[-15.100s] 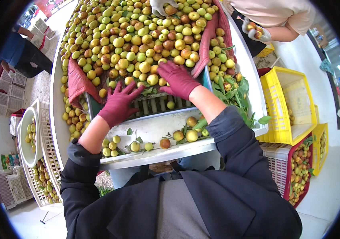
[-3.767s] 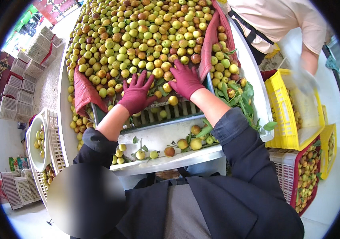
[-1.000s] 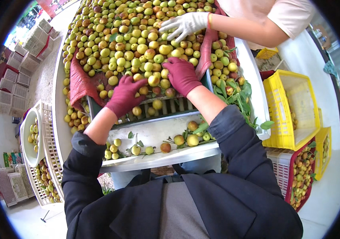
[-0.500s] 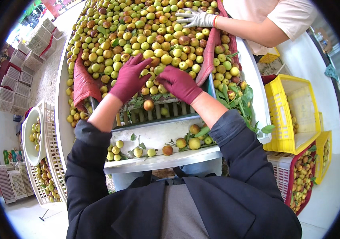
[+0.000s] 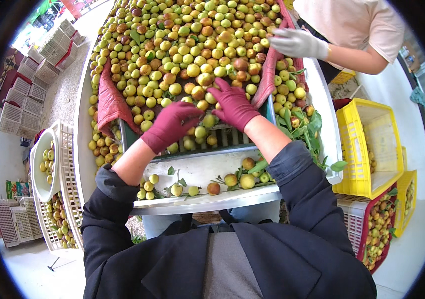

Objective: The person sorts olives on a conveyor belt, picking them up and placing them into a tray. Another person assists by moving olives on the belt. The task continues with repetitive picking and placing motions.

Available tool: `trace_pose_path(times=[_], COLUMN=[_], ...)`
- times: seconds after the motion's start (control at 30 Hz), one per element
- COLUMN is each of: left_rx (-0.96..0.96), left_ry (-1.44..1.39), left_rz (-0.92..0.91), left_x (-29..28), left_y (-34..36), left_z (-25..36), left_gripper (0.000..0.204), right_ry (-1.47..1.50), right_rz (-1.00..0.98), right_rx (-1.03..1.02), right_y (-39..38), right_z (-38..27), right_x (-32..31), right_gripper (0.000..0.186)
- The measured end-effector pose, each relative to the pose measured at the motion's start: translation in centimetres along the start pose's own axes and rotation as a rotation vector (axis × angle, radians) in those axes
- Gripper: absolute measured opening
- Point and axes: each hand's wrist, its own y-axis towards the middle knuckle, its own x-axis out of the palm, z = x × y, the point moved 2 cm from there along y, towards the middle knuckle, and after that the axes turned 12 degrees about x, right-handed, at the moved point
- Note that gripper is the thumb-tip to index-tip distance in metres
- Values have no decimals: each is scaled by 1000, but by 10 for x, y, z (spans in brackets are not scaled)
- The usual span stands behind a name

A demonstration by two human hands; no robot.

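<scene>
A heap of green and reddish-brown jujubes (image 5: 177,55) covers the sorting table. At its near edge, my left hand (image 5: 170,127), in a maroon glove, has loosely curved fingers beside some green jujubes (image 5: 200,132). Further right and slightly farther off, my right hand (image 5: 233,104), gloved alike, stretches its fingers over the fruit. Neither hand visibly grips a jujube. Below them lies a slatted grate (image 5: 230,138), partly hidden by fruit and my left hand. Red padded cloths (image 5: 110,102) flank this opening.
A co-worker's white-gloved hand (image 5: 299,43) hovers at the far right. Loose jujubes (image 5: 213,188) and leaves lie on the white front ledge (image 5: 187,167). Yellow crates (image 5: 344,149) stand right; a white basin (image 5: 35,169) and crate of fruit stand left. Leafy twigs (image 5: 309,132) lie along the right side.
My left hand has come nearer and over the grate; my right hand has shifted right and slightly farther away. Several jujubes have rolled onto the grate. The co-worker's hand has lifted away rightward.
</scene>
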Motion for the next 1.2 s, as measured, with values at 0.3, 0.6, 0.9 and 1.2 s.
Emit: trace_pose_path(times=[0.3, 0.6, 0.9, 1.2], left_rx=[-616, -181, 17, 90], left_ry=[428, 480, 312, 460], left_rz=[-132, -192, 174, -47], left_x=[-30, -4, -12, 15], left_y=[11, -6, 68, 44], left_z=[-67, 22, -24, -21], left_gripper=[65, 55, 37, 47], right_ry=[593, -40, 373, 253], right_rz=[-37, 223, -2, 494], right_rx=[-390, 234, -418, 10], right_y=[5, 7, -1, 11], right_z=[-14, 12, -16, 3], right_x=[-2, -4, 18, -16], right_gripper=[36, 56, 39, 29])
